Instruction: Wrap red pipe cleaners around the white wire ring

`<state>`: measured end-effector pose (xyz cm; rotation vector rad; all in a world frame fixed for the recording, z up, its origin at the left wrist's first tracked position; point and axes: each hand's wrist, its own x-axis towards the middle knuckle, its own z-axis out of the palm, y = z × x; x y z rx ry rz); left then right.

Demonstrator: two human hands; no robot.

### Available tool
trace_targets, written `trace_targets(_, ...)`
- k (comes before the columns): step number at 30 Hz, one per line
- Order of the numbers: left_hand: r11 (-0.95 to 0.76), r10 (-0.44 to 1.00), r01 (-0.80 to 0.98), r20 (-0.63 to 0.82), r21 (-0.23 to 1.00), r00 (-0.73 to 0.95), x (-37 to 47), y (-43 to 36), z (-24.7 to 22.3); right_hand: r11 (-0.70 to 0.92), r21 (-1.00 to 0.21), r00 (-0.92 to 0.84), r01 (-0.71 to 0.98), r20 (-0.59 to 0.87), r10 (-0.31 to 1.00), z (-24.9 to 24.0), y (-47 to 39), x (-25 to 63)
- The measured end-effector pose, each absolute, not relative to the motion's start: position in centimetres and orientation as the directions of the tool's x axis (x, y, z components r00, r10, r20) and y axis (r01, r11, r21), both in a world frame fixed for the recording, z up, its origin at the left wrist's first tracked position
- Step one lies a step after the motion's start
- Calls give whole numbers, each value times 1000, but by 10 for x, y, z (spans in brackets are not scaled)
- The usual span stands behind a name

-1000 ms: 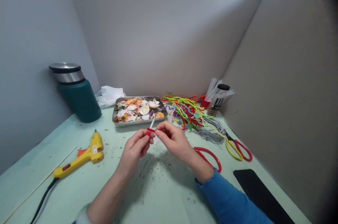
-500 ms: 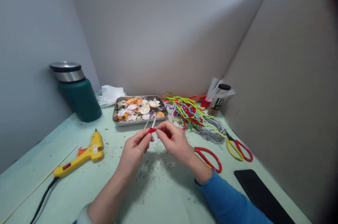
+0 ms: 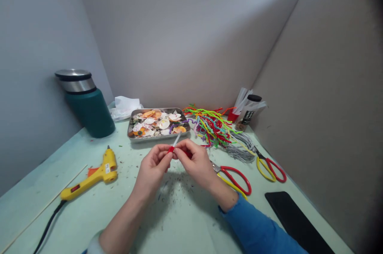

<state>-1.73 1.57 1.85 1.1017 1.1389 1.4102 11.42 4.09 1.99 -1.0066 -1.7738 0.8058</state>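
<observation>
My left hand [image 3: 153, 167] and my right hand [image 3: 196, 163] meet above the middle of the table, fingertips pinched together. Between them is a small piece of red pipe cleaner [image 3: 171, 149], bent around the base of a thin pale strip [image 3: 177, 139] that sticks up and tilts right. More red shows under my right fingers. What the strip is made of is too small to tell. Just beyond the hands stands a metal tray [image 3: 158, 138] of painted shells [image 3: 164, 124]. Scissors [image 3: 236, 180] with red and yellow handles lie by my right wrist, partly behind it.
On the left are a yellow glue gun [image 3: 89, 180], a thin wooden stick [image 3: 44, 208] and a teal bottle [image 3: 91, 112]. To the right lie a heap of colourful pipe cleaners [image 3: 214, 126], grey wire [image 3: 241, 150], more scissors [image 3: 271, 169] and a black flat object [image 3: 296, 220].
The pale strip has turned and leans farther right; two pale lengths showed before, one shows now. My right hand has shifted slightly left, uncovering more of the nearer scissors.
</observation>
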Motion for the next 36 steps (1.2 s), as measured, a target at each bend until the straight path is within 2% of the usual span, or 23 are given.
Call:
trace_targets(10, -66, 984, -153, 39, 986, -172, -17, 17, 12, 432, -835, -221, 342, 375, 900, 16, 36, 108)
trace_targets(14, -6, 984, -271, -42, 963, -172, -17, 17, 11, 412, -859, -219, 303, 359, 908, 15, 34, 105)
trace_targets(21, 86, 982, -493, -158, 866, -105, -22, 19, 13, 298, -948, -284, 112, 257, 924, 11, 42, 105)
trace_targets(25, 135, 980, -542, -193, 830, -52, -25, 19, 13, 283, -951, -306, 124, 235, 923, 11, 45, 108)
trace_targets(31, 205, 972, -576, -233, 791, 24, -26, 20, 14, 362, -920, -343, 150, 295, 892, 7, 47, 111)
trace_targets(34, 192, 974, -582, -227, 791, 13, -27, 20, 14, 406, -890, -290, 210, 340, 895, 6, 47, 110)
trace_targets(36, 174, 975, -582, -221, 794, -11, -27, 20, 15, 489, -820, -223, 298, 438, 871, 6, 46, 110)
